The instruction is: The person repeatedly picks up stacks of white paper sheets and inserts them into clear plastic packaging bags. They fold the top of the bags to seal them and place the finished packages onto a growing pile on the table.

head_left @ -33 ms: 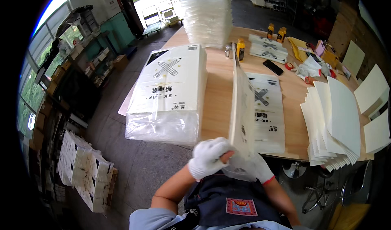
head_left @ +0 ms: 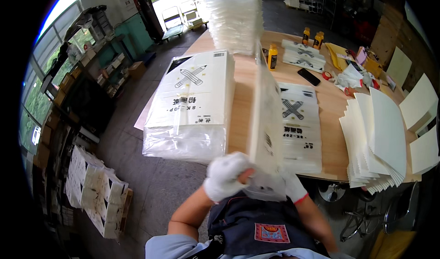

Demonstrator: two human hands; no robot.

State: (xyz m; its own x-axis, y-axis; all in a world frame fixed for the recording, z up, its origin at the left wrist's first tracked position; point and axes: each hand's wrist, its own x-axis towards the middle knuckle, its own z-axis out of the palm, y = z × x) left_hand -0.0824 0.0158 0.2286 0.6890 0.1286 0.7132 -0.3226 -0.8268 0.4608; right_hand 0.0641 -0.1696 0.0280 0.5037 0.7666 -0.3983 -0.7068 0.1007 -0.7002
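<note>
A bagged pack of drawing paper (head_left: 266,126) stands on its edge in front of me, slightly blurred, its clear plastic end toward my body. My left hand (head_left: 228,177), in a white knit glove with a bare thumb tip, is closed at the pack's near left edge. On the other side, my right hand (head_left: 294,190), gloved in white with a red cuff, holds the pack; its fingers are hidden behind it. Left of the pack rises a pile of bagged paper packs (head_left: 188,107) printed with crossed pencils. To its right lie flat printed bags (head_left: 300,130).
Behind stands a tall stack of clear-wrapped packs (head_left: 233,22). An orange bottle (head_left: 272,57), a black phone (head_left: 309,77) and more printed bags (head_left: 303,55) lie beyond. Fanned cream sheets (head_left: 373,142) occupy the wooden table's (head_left: 238,91) right side. A loaded pallet (head_left: 98,192) sits on the floor.
The held pack has swung a little to the left, showing more of its printed face. My left hand has shifted left with it, and more of the flat bags shows.
</note>
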